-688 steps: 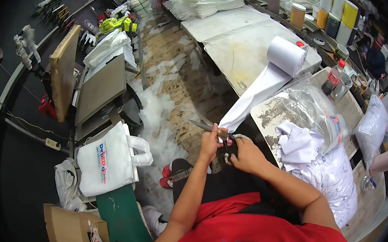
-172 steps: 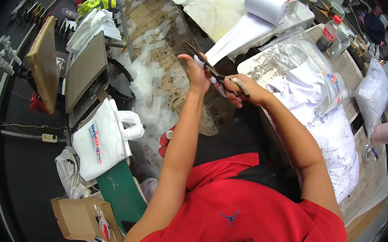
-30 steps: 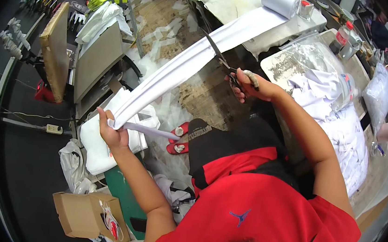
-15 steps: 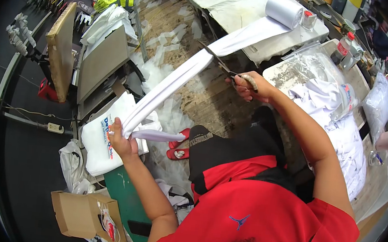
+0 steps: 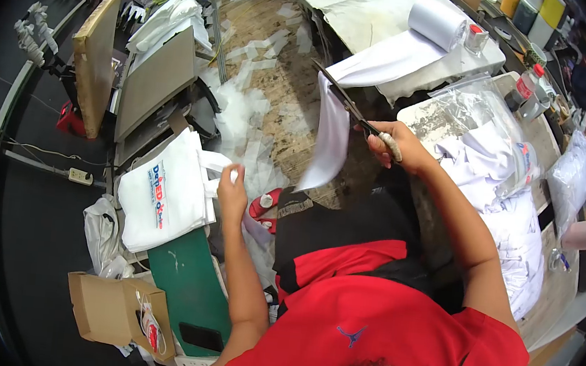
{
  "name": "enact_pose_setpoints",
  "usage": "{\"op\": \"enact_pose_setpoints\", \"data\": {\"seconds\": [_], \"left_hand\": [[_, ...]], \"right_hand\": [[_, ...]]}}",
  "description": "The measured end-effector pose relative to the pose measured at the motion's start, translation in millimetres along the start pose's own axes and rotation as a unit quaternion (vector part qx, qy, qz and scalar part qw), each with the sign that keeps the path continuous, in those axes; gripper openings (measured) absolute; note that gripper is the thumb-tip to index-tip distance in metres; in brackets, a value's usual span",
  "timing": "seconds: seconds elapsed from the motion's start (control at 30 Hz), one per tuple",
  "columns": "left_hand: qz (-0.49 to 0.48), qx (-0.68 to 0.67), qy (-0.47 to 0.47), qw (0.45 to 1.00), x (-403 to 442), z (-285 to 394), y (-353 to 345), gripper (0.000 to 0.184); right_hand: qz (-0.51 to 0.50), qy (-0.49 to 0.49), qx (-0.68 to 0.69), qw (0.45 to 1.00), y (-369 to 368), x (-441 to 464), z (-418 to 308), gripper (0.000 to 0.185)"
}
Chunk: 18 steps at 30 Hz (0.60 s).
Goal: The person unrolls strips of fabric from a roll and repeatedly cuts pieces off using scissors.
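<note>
My right hand [image 5: 397, 146] grips scissors [image 5: 348, 105] with tape-wrapped handles. Their blades lie at the edge of the white strip [image 5: 379, 61] that runs out from the roll [image 5: 437, 24]. From the blades hangs a curved, satiny white length [image 5: 329, 141], its lower end loose above my lap. My left hand [image 5: 232, 195] is closed beside the handles of a white printed bag [image 5: 165, 195]; a bit of white shows at its fingertips, but what it holds is unclear. A pale, blurred length of material [image 5: 257, 234] shows just right of that wrist.
A phone [image 5: 200, 336] lies on a green board [image 5: 188, 286], near an open cardboard box [image 5: 107, 313]. Crumpled white fabric [image 5: 514, 232] heaps at right, near a red-capped bottle [image 5: 524, 87]. White scraps [image 5: 251, 108] litter the floor. Press plates [image 5: 157, 89] stand at left.
The strip stretched between my left hand and the scissors now hangs slack from the blades. My left hand has moved right and slightly up, beside the bag's handles.
</note>
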<state>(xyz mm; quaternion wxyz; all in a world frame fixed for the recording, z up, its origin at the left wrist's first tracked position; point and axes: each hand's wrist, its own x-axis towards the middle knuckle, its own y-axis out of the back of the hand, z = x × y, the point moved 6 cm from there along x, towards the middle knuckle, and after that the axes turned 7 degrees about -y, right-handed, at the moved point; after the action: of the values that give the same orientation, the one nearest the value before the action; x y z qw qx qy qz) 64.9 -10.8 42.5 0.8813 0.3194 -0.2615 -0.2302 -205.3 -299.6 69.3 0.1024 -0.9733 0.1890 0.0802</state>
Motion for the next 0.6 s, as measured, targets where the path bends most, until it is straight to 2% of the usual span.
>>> {"op": "enact_pose_setpoints", "data": {"seconds": [0.1, 0.17, 0.23, 0.27, 0.33, 0.37, 0.43, 0.5, 0.57, 0.6], "left_hand": [[-0.024, -0.171, -0.065, 0.983, 38, 77, -26, 0.034], [-0.070, -0.163, -0.092, 0.980, 55, 137, -48, 0.041], [-0.117, -0.298, -0.059, 0.945, 74, 165, -84, 0.046], [-0.120, -0.299, -0.066, 0.944, 82, 177, -94, 0.046], [-0.183, -0.413, -0.002, 0.892, 90, 189, -122, 0.034], [-0.190, -0.412, -0.004, 0.891, 92, 191, -129, 0.034], [-0.205, -0.349, -0.061, 0.912, 95, 200, -134, 0.021], [-0.231, -0.385, -0.042, 0.893, 90, 199, -134, 0.021], [-0.229, -0.387, -0.067, 0.891, 88, 201, -124, 0.020], [-0.263, -0.388, -0.072, 0.880, 85, 202, -121, 0.017]], "right_hand": [[-0.005, -0.002, -0.045, 0.999, 0, -9, -1, 0.058], [-0.009, 0.001, -0.011, 1.000, 2, -9, -2, 0.053], [-0.015, 0.016, -0.001, 1.000, 2, -14, -8, 0.056], [-0.013, 0.014, -0.006, 1.000, 4, -15, -7, 0.058], [-0.017, 0.013, -0.015, 1.000, 6, -19, -11, 0.060], [-0.010, 0.015, -0.012, 1.000, 8, -20, -11, 0.060], [-0.016, 0.015, -0.028, 0.999, 10, -21, -11, 0.060], [-0.014, 0.014, -0.033, 0.999, 10, -21, -10, 0.061], [-0.007, 0.021, -0.019, 1.000, 9, -20, -8, 0.056], [-0.007, 0.021, -0.018, 1.000, 9, -16, -4, 0.056]]}}
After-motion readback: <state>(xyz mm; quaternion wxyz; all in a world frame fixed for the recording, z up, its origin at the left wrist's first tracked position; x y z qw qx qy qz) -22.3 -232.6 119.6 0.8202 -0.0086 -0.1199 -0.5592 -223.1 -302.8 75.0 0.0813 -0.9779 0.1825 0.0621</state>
